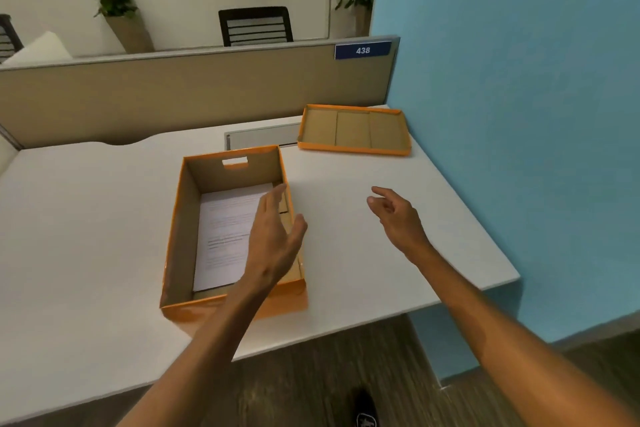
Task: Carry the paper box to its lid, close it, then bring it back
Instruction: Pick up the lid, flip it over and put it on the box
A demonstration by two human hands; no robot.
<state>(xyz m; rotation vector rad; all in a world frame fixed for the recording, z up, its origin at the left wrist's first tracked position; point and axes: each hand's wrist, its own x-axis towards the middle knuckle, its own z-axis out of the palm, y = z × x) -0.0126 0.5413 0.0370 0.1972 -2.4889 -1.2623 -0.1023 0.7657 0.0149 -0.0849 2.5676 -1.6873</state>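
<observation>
An orange paper box (180,236) with a brown inside stands open on the white desk (86,236), a stack of printed sheets (225,232) lying in it. Its lid (353,130) lies upside down at the desk's far right corner, by the blue wall. My left hand (277,236) hovers over the box's right wall, fingers spread, holding nothing. My right hand (398,215) floats above the bare desk to the right of the box, fingers loosely apart and empty.
A beige partition (173,97) with a blue "438" sign (363,50) closes the desk's far side. A blue wall (519,114) stands on the right. A grey cable cover (263,135) sits behind the box. A black chair (256,26) and plants are beyond.
</observation>
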